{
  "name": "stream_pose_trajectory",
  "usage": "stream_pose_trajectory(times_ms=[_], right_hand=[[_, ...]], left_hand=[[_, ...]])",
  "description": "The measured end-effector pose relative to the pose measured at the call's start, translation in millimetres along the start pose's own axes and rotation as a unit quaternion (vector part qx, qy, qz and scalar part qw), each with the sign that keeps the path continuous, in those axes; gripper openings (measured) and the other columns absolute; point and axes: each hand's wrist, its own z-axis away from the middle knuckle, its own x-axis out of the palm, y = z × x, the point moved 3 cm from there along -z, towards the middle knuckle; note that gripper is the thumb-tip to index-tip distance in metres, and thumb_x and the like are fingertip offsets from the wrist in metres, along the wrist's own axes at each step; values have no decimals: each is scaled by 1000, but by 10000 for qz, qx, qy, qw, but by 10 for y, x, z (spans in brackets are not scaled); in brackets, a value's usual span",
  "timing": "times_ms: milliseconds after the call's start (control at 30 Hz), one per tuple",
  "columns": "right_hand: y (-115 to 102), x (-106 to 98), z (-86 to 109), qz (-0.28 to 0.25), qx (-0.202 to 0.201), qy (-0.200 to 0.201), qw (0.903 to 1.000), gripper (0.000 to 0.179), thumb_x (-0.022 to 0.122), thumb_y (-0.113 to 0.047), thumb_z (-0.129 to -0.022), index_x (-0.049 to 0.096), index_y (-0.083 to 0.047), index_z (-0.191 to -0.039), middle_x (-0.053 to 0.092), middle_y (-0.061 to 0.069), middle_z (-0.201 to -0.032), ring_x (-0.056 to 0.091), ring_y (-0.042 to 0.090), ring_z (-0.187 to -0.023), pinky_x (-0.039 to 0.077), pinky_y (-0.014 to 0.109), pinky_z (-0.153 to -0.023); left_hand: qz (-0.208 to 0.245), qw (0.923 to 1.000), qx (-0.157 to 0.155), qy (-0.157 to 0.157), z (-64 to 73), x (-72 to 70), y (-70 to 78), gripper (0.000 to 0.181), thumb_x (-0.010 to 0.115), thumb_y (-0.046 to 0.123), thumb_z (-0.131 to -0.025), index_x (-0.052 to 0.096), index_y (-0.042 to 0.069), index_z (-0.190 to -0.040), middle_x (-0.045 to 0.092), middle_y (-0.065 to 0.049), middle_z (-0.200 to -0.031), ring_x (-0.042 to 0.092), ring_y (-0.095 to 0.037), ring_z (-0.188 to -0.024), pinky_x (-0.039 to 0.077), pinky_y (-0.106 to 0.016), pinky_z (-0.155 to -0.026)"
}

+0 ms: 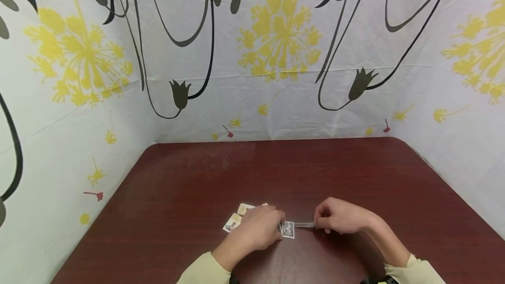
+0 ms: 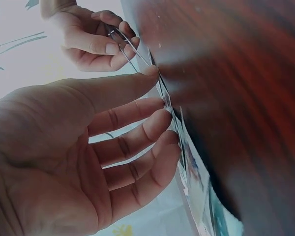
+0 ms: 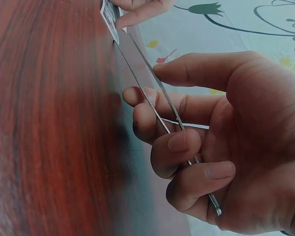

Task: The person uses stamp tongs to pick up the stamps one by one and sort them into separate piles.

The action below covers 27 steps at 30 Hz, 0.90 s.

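Left hand point(image 1: 258, 227) touches small cards point(image 1: 232, 222), pinch unclear, as the right hand point(image 1: 342, 216) grips parted tweezers point(image 3: 177, 119) by the end card point(image 1: 288, 230), seemingly lining up, a gentle squeeze needed next.

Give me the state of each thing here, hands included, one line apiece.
Left hand: fingers extended, fingertips down at the stamps.
Right hand: holding the tweezers.
Tweezers: open, tips apart, close to the grey stamp; contact unclear.
Grey stamp: face up, beside the left fingers.
Pale stamps: face up on the table, partly hidden by the left hand.
Table: bearing the stamps.
Cloth: hanging, creased.
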Motion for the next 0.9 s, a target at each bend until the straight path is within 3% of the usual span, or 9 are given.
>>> stream_pose_trajectory(times_ms=[467,900], right_hand=[[2,20,16,-257,57,-188,9995,13,64,-12,-94,73,-7,-86,57,-4,-65,42,4,-45,37,22,-45],[9,42,10,-402,13,-278,9988,16,65,-11,-95,72,-3,-83,55,-4,-64,41,1,-43,36,21,-44]], left_hand=[[-403,9991,-20,157,-1,13,48,22,88,36,-81,72,24,-91,72,6,-89,69,-16,-85,54,-35,-64],[-670,9974,43,244,2,19,71,24,87,36,-84,72,22,-97,73,4,-91,70,-17,-86,56,-35,-66]])
